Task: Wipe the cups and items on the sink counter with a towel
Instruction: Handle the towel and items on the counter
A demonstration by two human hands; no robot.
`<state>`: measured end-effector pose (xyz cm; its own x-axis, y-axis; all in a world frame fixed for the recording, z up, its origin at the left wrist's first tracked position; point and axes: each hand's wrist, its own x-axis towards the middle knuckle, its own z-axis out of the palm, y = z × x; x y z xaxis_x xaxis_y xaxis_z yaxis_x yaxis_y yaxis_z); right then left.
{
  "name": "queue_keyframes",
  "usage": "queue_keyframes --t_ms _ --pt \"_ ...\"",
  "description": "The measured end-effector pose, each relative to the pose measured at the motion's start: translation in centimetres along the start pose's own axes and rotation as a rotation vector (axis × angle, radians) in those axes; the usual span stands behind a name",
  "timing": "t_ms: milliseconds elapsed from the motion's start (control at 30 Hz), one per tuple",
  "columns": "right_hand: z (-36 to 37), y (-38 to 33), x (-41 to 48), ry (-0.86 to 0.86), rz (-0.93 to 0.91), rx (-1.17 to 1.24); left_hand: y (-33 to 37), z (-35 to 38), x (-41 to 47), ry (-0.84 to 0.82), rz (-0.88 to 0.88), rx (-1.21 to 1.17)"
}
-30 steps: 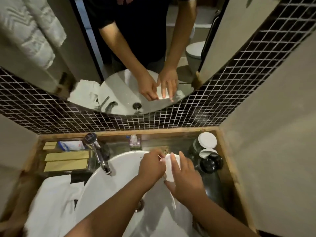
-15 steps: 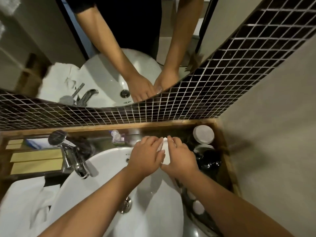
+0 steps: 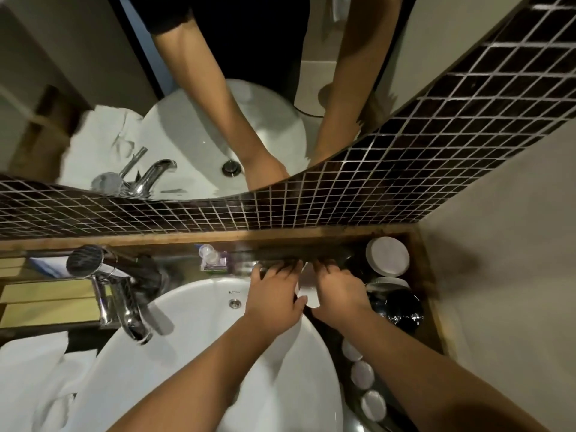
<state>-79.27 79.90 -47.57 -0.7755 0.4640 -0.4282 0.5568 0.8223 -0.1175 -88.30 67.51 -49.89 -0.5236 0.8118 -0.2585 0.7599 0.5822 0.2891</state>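
Observation:
My left hand (image 3: pixel 274 297) and my right hand (image 3: pixel 338 291) are side by side at the back of the counter, behind the sink rim. A white cup (image 3: pixel 308 296) is pressed between them. Only a narrow strip of the cup shows between my thumbs, and the fingertips are blurred. I cannot make out a cloth around it. To the right stand a white-lidded cup (image 3: pixel 387 255), a second white lid (image 3: pixel 388 282) and a round black pot (image 3: pixel 397 308). A white towel (image 3: pixel 34 385) lies on the counter at the left.
The white sink basin (image 3: pixel 193 353) fills the middle, with a chrome tap (image 3: pixel 120 300) at its left. A small clear bottle (image 3: pixel 212 258) stands on the back ledge and yellow boxes (image 3: pixel 46 310) sit at far left. Three small white caps (image 3: pixel 363 374) line the right rim. Mirror and tiled wall rise behind.
Both hands have carried the white cup from above the basin back to the rear counter and lowered it. The view has tilted down and closer.

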Motion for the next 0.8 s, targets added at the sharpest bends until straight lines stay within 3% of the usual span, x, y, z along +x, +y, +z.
queue_keyframes --t_ms 800 --pt "2.6 0.8 1.3 -0.03 -0.023 0.031 1.8 0.6 0.8 -0.069 -0.164 0.089"
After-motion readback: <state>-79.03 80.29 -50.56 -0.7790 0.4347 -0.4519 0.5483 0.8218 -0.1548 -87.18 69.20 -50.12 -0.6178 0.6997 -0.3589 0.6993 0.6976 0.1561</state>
